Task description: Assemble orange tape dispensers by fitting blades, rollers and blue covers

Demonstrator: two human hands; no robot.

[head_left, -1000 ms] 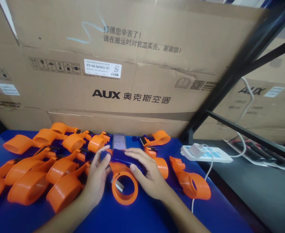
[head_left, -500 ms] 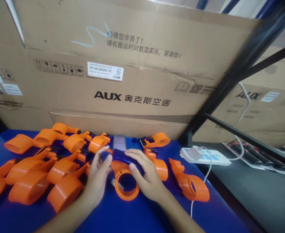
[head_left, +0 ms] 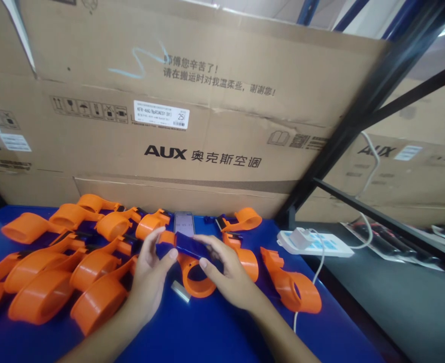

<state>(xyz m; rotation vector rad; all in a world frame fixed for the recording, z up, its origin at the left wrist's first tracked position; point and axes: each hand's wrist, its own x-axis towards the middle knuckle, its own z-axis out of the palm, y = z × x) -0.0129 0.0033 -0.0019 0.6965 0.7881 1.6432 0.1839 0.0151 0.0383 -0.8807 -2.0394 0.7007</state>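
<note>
My left hand (head_left: 154, 269) and my right hand (head_left: 228, 272) are both closed on an orange tape dispenser (head_left: 202, 288) with a dark blue part (head_left: 190, 247) at its top end. My left thumb and fingers pinch the left end of the blue part. The right fingers lie over its right side, with the thumb near the orange ring. The ring points toward me, partly covered by my right thumb. Below the hands, a small silvery metal strip (head_left: 180, 291) lies on the blue table. Just behind them is a phone (head_left: 183, 223) with its screen lit.
Several orange tape dispensers (head_left: 41, 297) crowd the left side of the blue tabletop (head_left: 192, 338). More dispensers (head_left: 296, 290) lie on the right. A white power strip (head_left: 321, 243) with a plug and cable sits at the right edge. Large cardboard boxes (head_left: 207, 111) stand behind, beside a black post (head_left: 339, 131).
The held dispenser has tilted, so its ring looks flatter and sits slightly higher. More of the blue part's face shows, and the metal strip is now uncovered. The view has shifted slightly.
</note>
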